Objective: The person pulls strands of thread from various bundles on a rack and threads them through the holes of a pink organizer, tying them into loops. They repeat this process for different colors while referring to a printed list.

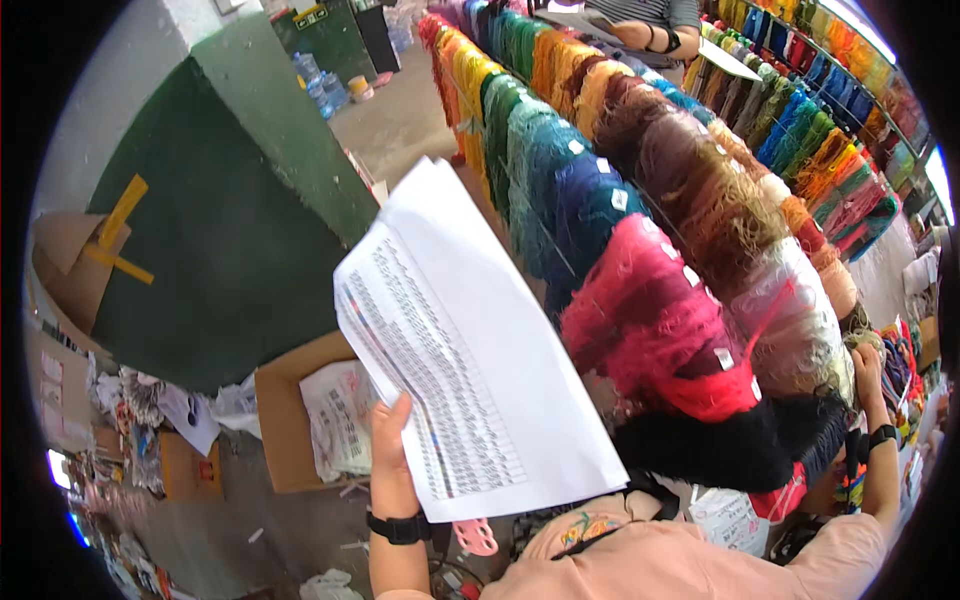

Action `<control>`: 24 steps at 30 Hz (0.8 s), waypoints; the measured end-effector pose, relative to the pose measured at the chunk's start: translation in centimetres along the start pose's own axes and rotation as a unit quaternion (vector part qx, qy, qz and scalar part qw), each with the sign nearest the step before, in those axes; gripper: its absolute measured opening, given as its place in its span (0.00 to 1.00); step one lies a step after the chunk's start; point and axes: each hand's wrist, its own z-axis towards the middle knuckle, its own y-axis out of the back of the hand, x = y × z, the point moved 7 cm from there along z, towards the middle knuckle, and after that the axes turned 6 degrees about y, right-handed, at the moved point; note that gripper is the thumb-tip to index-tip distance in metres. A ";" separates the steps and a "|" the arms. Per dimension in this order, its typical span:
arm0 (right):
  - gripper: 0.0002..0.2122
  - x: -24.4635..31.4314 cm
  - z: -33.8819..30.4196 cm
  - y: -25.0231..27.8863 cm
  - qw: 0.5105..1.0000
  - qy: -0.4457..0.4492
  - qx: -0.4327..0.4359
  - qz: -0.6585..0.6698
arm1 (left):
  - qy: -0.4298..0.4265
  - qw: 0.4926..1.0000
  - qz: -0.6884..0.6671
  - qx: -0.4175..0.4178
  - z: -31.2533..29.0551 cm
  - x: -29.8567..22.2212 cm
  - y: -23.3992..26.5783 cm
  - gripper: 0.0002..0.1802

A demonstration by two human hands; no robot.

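My left hand (392,440) grips printed paper sheets (500,370) by their lower left edge, with the thumb on top. Rows of small print and a narrow coloured column run down the page. Far to the right, my right hand (868,368) reaches to the end of the yarn rack, its fingers curled at an olive-beige yarn skein (858,340). Close by hang cream-white yarn skeins (790,310), pink yarn skeins (640,290) and black yarn skeins (700,445). Small white tags sit on several skeins.
Behind the rack stands another person (650,30) in a striped top, holding something flat. More coloured yarn hangs on a second rack (810,130) at the far right. An open cardboard box (290,400) with white bags stands left, by a green wall (200,240). Water bottles (320,85) stand farther back.
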 end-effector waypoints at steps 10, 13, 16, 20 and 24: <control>0.04 6.5 8.3 9.1 0.995 0.065 -0.077 -0.017 | 0.042 0.980 0.058 0.184 19.6 -2.0 -10.0 0.14; 0.02 2.5 11.1 9.8 0.956 -0.129 -0.180 0.191 | 0.049 0.964 0.067 0.253 25.8 -2.2 -15.3 0.13; 0.04 12.1 18.6 11.8 0.926 -0.125 -0.114 0.337 | 0.086 0.937 0.083 0.327 30.6 -1.8 -19.7 0.13; 0.06 22.7 26.0 11.5 0.877 -0.007 0.082 0.473 | 0.133 0.914 0.122 0.364 35.3 -2.1 -23.6 0.13; 0.12 23.4 27.1 10.1 0.771 -0.159 0.122 0.604 | 0.191 0.875 0.116 0.429 40.3 -1.4 -26.8 0.13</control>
